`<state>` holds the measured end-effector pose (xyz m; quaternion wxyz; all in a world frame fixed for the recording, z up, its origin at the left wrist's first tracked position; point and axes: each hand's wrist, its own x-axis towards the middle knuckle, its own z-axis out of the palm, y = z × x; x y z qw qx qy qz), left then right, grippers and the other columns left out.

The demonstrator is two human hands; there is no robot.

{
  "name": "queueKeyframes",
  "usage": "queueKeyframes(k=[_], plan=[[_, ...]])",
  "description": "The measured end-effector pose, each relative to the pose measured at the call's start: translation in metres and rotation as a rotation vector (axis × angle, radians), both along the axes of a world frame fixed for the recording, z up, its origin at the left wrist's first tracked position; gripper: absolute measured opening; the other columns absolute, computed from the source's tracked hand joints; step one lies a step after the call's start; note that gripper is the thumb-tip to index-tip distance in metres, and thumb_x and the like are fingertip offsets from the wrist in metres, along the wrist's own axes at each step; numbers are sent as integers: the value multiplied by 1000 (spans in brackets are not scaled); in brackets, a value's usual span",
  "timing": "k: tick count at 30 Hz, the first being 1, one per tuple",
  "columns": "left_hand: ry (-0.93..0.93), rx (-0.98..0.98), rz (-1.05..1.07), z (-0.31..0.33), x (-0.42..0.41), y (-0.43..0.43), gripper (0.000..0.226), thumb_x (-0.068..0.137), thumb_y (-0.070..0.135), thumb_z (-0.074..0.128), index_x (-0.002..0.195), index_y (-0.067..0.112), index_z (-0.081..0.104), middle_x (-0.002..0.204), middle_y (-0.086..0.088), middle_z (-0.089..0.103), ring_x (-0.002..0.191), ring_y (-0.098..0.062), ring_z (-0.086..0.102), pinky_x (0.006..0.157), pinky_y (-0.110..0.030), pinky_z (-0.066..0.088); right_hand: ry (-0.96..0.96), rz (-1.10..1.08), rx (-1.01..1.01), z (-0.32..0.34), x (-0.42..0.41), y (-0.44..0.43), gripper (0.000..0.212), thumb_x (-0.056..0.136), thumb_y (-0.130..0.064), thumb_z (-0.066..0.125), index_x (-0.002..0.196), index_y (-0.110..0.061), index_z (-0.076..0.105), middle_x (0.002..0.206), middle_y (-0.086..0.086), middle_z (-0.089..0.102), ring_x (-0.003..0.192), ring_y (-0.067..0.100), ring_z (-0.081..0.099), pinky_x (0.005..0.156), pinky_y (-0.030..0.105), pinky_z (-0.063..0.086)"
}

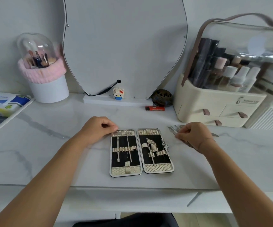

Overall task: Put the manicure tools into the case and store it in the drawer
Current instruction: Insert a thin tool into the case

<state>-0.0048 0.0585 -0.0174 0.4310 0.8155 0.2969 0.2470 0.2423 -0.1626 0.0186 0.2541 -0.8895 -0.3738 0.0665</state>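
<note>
Near the worktop's (50, 153) front edge the open manicure case (133, 170) lies half filled, left hand (98, 128) curled at its far-left corner (hold unclear), right hand (193, 135) pinching loose tools (173, 129) beside it; next, probably, one slides under a free strap (144, 145).

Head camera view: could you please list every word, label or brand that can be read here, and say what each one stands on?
Cream organiser: a logo and two words on its front, the second perhaps "Life"; too blurred to be sure.
Wipes pack: white characters on a blue label; too blurred to read.
Red lighter: small print; too small to read.
</note>
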Motion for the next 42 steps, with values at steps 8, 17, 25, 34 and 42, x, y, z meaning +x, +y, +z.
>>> queueKeyframes(k=[8,17,25,34,42], plan=[[-3,-28,9,-1,0,0,7,76,18,75,73,24,74,79,8,72,75,-5,63,80,-25,48,50,33,-40,5,5,4,19,76,-26,74,70,-7,74,71,12,70,61,16,54,55,24,42],[4,-27,2,2,0,-1,7,77,17,74,74,24,74,77,13,71,71,2,61,72,-16,43,471,109,309,18,-3,5,4,79,-10,71,77,-9,69,61,4,65,51,9,52,54,17,47],[18,-23,13,5,-2,-3,6,76,19,75,76,25,73,79,8,73,76,-5,64,78,-22,48,818,396,355,30,-62,48,22,83,-2,64,105,-6,61,70,9,69,55,9,63,56,17,53],[66,50,5,8,-3,-4,2,77,27,74,77,25,72,81,9,72,79,-7,64,75,-21,46,834,389,269,11,-102,98,7,84,-5,65,90,-9,65,75,14,69,54,11,64,50,18,52],[75,66,0,9,-3,-3,6,77,27,74,74,30,69,79,11,71,74,-1,62,70,-15,45,783,405,231,5,-109,115,7,83,-3,65,85,-9,61,67,12,67,54,15,64,46,19,49]])
